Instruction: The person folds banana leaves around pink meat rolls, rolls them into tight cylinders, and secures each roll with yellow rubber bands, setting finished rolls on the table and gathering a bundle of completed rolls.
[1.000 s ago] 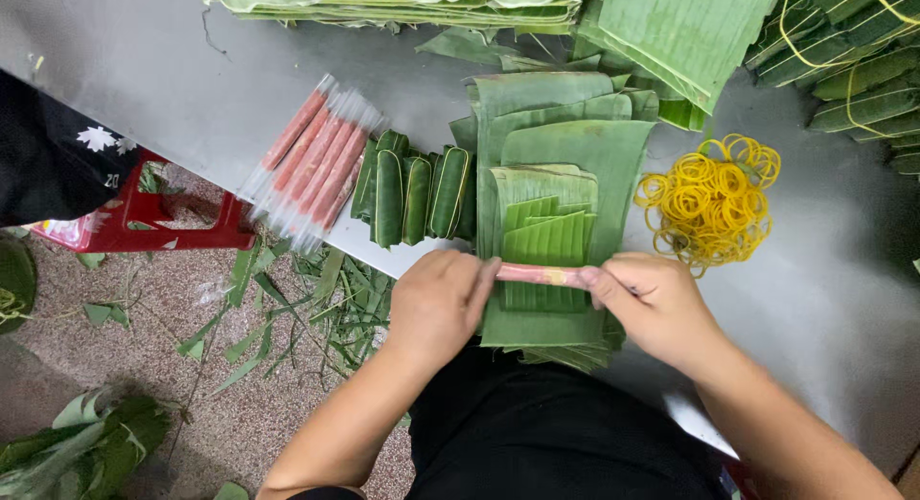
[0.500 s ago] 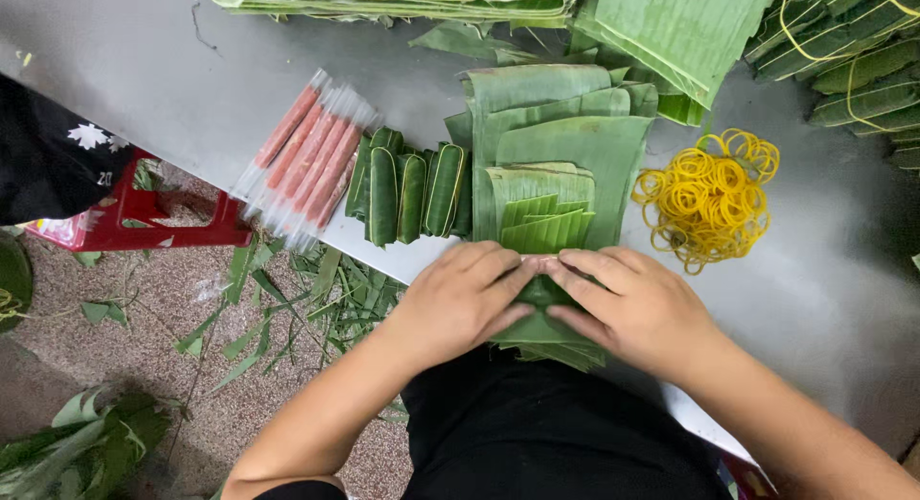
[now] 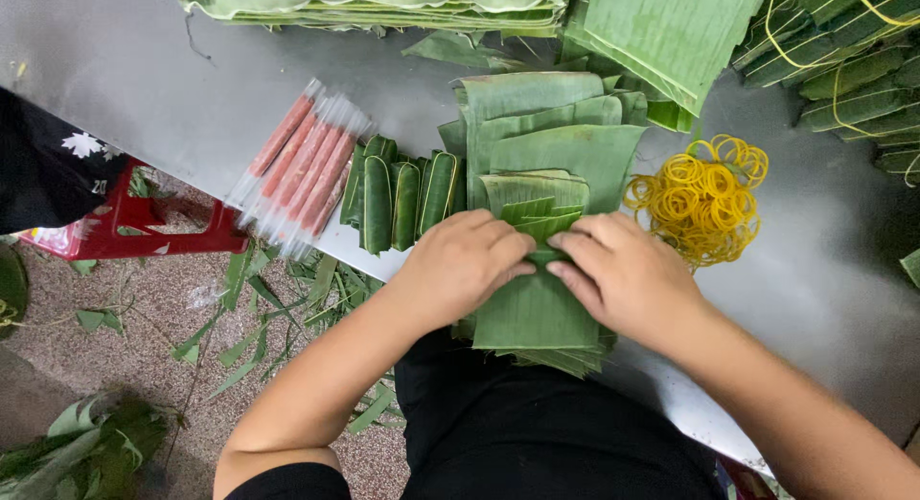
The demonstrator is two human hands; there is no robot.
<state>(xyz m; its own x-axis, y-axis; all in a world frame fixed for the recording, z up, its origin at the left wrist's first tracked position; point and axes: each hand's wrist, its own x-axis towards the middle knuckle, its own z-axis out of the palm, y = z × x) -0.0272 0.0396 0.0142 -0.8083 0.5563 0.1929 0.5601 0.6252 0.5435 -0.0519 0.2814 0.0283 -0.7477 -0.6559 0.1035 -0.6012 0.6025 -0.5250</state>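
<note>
On the grey table (image 3: 172, 69), I press left hand (image 3: 467, 262) and right hand (image 3: 628, 275) flat on the leaf strip (image 3: 537, 313), fingers together, keeping the fold tight and square.

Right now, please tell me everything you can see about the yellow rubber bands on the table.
The rubber bands are thin, bright yellow loops, many of them, lying in one loose tangled heap. Their look is that of soft, slightly glossy rubber. The heap rests flat on the grey table, just right of the stack of cut leaves and just beyond the right hand. A few loops stick out at the top right edge. No hand touches the heap; whether it touches the leaves cannot be told.
</note>
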